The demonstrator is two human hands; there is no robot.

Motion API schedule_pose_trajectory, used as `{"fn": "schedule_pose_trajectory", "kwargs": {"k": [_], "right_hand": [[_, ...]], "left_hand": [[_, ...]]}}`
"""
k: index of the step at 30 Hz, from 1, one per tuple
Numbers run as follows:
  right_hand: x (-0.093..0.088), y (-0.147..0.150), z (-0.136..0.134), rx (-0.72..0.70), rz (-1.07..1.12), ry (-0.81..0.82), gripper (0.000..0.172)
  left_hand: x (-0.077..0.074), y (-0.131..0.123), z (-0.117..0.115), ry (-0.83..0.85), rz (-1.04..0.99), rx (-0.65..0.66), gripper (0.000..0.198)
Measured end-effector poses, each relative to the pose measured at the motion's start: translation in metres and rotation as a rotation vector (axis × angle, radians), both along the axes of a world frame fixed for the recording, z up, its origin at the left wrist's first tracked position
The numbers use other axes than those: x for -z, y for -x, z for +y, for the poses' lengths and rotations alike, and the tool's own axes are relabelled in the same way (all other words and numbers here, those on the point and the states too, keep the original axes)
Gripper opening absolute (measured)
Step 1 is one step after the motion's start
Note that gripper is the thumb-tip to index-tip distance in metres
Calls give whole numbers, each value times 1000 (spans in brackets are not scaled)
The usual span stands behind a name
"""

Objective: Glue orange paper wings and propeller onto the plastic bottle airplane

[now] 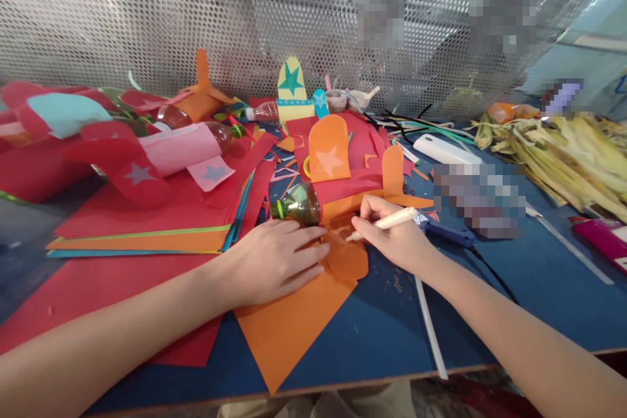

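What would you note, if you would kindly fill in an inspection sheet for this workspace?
Surface: blue table, largely covered with paper and craft pieces.
Job's things: orange paper plane with a green bottle at its left end; white pen at its lower wing.
Clutter: stacked coloured paper, a loose orange sheet, pale husks at far right.
Left hand: laid flat, fingers reaching onto the lower wing.
Right hand: grips the pen.
Cables: black cord running from a blue tool toward the right forearm.
Surroundings: perforated metal screen behind the table; some patches pixelated.
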State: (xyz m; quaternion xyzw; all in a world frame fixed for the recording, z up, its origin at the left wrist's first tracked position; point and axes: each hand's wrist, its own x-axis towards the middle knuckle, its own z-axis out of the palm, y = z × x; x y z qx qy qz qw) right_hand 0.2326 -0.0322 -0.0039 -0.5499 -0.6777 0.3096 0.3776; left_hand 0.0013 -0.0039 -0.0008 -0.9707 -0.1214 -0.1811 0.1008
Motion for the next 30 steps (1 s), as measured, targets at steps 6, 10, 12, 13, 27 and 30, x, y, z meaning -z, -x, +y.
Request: {"fn": "schedule_pose_trajectory", "kwargs": {"k": [6,10,12,13,27,30], "right_hand": [[1,0,0,-2,6,-7,26],[2,0,1,2,13,-1,26],[2,0,0,14,15,5,25],[2,0,0,10,13,4,26],[-4,1,1,88,137,-38,28],[-6,1,-1,116,243,2,35]], "left_hand": [[0,0,0,-1,-11,2,31],[-2,-1,0,-3,3,-8,31],[-2,-1,0,-4,1,-6,31],[-2,-1,0,-1,-1,-8,31],[-2,-1,0,5,-8,0,31],[-1,-1,0,17,-11,-7,31]]}}
